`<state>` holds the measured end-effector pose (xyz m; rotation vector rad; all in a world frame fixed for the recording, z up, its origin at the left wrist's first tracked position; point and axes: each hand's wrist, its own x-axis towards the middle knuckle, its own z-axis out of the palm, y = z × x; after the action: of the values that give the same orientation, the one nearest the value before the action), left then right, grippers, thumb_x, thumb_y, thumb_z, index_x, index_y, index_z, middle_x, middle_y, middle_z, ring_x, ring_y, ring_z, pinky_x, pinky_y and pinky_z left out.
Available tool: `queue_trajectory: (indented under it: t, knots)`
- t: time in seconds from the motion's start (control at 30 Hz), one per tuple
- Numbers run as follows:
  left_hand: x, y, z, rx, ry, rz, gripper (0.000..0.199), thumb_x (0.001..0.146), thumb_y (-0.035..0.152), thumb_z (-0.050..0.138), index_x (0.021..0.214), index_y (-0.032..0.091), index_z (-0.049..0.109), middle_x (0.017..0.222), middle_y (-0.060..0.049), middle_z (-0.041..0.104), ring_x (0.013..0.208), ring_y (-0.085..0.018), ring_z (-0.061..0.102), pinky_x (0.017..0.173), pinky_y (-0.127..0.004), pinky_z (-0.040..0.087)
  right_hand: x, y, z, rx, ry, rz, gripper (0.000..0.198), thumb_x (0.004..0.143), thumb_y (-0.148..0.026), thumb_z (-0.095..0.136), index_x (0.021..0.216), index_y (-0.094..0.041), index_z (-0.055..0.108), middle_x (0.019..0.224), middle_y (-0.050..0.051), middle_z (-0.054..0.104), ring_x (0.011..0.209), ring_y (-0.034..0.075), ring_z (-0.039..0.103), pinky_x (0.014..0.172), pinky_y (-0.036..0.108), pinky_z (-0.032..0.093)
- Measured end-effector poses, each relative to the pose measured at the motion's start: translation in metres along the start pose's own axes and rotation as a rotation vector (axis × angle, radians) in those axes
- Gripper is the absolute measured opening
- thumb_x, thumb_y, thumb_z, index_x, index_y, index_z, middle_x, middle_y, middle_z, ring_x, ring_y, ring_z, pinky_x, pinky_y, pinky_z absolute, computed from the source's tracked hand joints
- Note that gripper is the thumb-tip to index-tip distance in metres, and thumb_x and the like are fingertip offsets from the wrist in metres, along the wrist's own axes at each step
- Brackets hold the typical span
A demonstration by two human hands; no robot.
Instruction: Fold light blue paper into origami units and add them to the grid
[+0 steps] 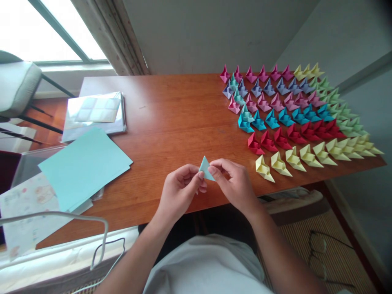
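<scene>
A small mint-green piece of folded paper (204, 164), shaped like a triangle with its tip up, is held above the table's near edge. My left hand (183, 185) pinches its left side between thumb and fingers. On its right side, my right hand (231, 181) grips it with thumb and forefinger. My fingertips hide parts of the folds. To the right stand rows of folded paper boats, among them yellow boats (280, 164), red boats (281, 139), blue boats (272, 119) and mint-green boats (246, 114).
Mint-green paper sheets (88, 167) lie on the left of the wooden table (165, 118). Behind them is a flat glossy pack (92, 128) with a patterned square (98, 109) on top. A chair (20, 87) stands at far left; a pale cable (61, 213) crosses the lower left.
</scene>
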<state>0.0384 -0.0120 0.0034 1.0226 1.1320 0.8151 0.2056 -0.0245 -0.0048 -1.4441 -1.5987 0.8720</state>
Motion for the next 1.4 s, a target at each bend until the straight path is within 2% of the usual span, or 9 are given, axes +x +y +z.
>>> queue_trajectory:
  t: [0.23,0.37,0.57,0.67,0.77,0.93,1.07,1.23,1.4]
  knots:
    - [0.001,-0.0017,0.0003,-0.049,-0.008,-0.008,0.025,0.085,0.037,0.074,0.079,0.014,0.069,0.064,-0.002,0.07,0.057,-0.011,0.064,0.053,-0.019,0.046,-0.0033,-0.0004,-0.0004,-0.021,-0.005,-0.022,0.024,0.097,-0.036,0.059,0.081,-0.021,0.069,0.071,0.0,0.068,0.062,0.014,0.058,0.058,0.026,0.041]
    - [0.0004,-0.0013,-0.0001,-0.069,0.02,-0.005,0.022,0.086,0.034,0.073,0.078,0.014,0.068,0.064,-0.001,0.07,0.057,-0.011,0.064,0.053,-0.019,0.046,-0.0031,0.0013,0.0001,0.016,-0.013,-0.007,0.021,0.095,-0.038,0.062,0.085,-0.022,0.07,0.076,0.001,0.071,0.066,0.015,0.062,0.06,0.026,0.044]
    - [0.001,-0.0013,0.001,-0.084,0.031,-0.002,0.021,0.085,0.034,0.073,0.078,0.014,0.068,0.065,-0.002,0.07,0.058,-0.012,0.064,0.055,-0.02,0.046,-0.0067,0.0037,-0.0007,0.021,-0.029,0.005,0.022,0.096,-0.038,0.061,0.083,-0.022,0.07,0.069,0.0,0.068,0.06,0.014,0.06,0.058,0.026,0.044]
    - [0.001,-0.0012,0.0008,-0.078,0.037,0.002,0.022,0.085,0.034,0.073,0.078,0.015,0.068,0.064,-0.001,0.07,0.058,-0.011,0.063,0.054,-0.02,0.046,-0.0071,0.0039,-0.0005,0.072,-0.025,0.037,0.022,0.095,-0.039,0.062,0.085,-0.022,0.071,0.069,0.0,0.069,0.06,0.014,0.061,0.057,0.026,0.046]
    - [0.0006,-0.0007,0.0,-0.074,0.031,0.013,0.022,0.087,0.033,0.072,0.077,0.015,0.067,0.064,-0.001,0.069,0.057,-0.011,0.062,0.054,-0.019,0.044,-0.0062,0.0049,-0.0018,0.185,-0.077,0.101,0.022,0.093,-0.042,0.064,0.087,-0.021,0.071,0.069,-0.001,0.068,0.06,0.014,0.063,0.058,0.025,0.048]
    - [0.0009,-0.0001,-0.0002,-0.064,0.016,0.025,0.022,0.089,0.033,0.069,0.078,0.014,0.066,0.065,0.0,0.068,0.057,-0.009,0.061,0.055,-0.018,0.044,-0.0049,0.0056,-0.0032,0.289,-0.042,0.129,0.03,0.098,-0.044,0.056,0.088,-0.021,0.072,0.077,0.0,0.07,0.069,0.014,0.064,0.064,0.025,0.05]
    - [0.0012,-0.0013,-0.0001,-0.033,-0.019,0.013,0.023,0.088,0.036,0.07,0.082,0.014,0.068,0.066,-0.001,0.069,0.06,-0.011,0.063,0.056,-0.019,0.046,-0.0054,0.004,0.0006,0.25,-0.008,0.125,0.022,0.094,-0.042,0.062,0.095,-0.022,0.071,0.085,0.002,0.073,0.074,0.016,0.066,0.064,0.026,0.049]
    - [-0.0011,-0.0045,-0.0017,-0.029,-0.073,0.013,0.024,0.09,0.037,0.068,0.086,0.013,0.07,0.071,-0.003,0.071,0.063,-0.012,0.065,0.058,-0.019,0.048,-0.0083,0.0006,0.005,0.164,0.036,0.097,0.019,0.094,-0.035,0.063,0.082,-0.021,0.068,0.073,0.001,0.069,0.063,0.014,0.061,0.059,0.026,0.045]
    - [-0.0021,-0.0071,-0.0029,0.001,-0.072,0.052,0.028,0.093,0.037,0.065,0.079,0.013,0.067,0.067,-0.002,0.069,0.059,-0.01,0.063,0.055,-0.018,0.045,-0.0095,-0.0005,0.0039,0.347,-0.017,0.172,0.022,0.094,-0.037,0.062,0.082,-0.019,0.066,0.068,-0.001,0.064,0.061,0.013,0.058,0.057,0.025,0.045]
